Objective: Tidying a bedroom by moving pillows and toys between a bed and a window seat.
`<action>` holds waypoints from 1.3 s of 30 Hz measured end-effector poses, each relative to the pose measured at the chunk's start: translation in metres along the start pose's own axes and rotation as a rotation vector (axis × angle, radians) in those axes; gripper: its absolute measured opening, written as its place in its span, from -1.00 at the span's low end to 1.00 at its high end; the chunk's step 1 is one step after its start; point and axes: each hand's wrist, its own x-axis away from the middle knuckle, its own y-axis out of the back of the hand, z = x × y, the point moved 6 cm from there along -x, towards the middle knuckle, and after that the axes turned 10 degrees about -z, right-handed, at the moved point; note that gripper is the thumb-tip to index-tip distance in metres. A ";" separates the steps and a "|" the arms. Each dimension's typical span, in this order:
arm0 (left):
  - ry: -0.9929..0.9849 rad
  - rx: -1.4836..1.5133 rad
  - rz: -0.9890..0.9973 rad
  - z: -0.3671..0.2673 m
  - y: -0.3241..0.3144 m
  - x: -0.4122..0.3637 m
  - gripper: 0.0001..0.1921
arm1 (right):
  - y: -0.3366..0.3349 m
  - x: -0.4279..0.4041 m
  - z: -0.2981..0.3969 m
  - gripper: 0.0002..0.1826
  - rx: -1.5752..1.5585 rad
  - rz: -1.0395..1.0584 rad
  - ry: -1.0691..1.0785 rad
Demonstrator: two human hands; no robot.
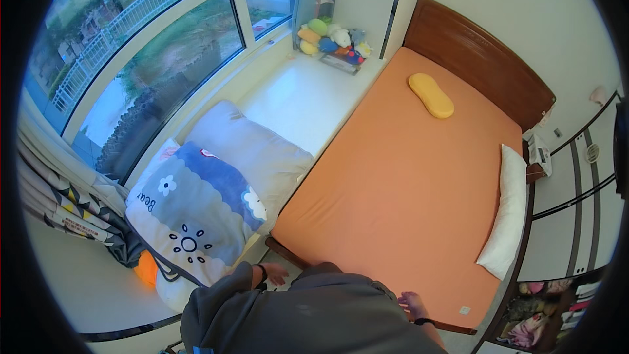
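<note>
My left hand (pixel 276 274) hangs beside my body with nothing in it, near the foot corner of the bed and the windowsill bench. At the bed's foot edge, my right hand (pixel 413 303) is empty with its fingers apart; whether it touches the sheet I cannot tell. An orange fitted sheet (pixel 383 182) covers the mattress, slightly wrinkled at the near left corner. On it lies a yellow contoured pillow (pixel 431 96) towards the headboard, and a long white pillow (pixel 506 211) runs along the right edge. A small white tag (pixel 465 310) shows at the near right corner.
A folded blue-grey blanket (pixel 196 206) and a pale cushion (pixel 245 142) are piled on the white sill (pixel 300 98), below the window. Plush toys (pixel 334 42) sit at its far end. The wooden headboard (pixel 476 59) meets the wall. An open-fronted wardrobe shelf (pixel 530 314) stands right.
</note>
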 end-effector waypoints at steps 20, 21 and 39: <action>-0.270 0.261 -0.516 -0.056 -0.035 0.027 -0.68 | 0.064 -0.030 -0.051 -0.61 0.103 0.007 -0.066; -0.270 0.253 -0.497 -0.056 -0.041 0.028 -0.69 | 0.069 -0.036 -0.067 -0.61 0.109 0.009 -0.068; -0.760 -0.387 -1.048 -0.314 0.253 0.139 -0.26 | -0.065 -0.104 0.100 -0.74 0.313 -0.040 -0.087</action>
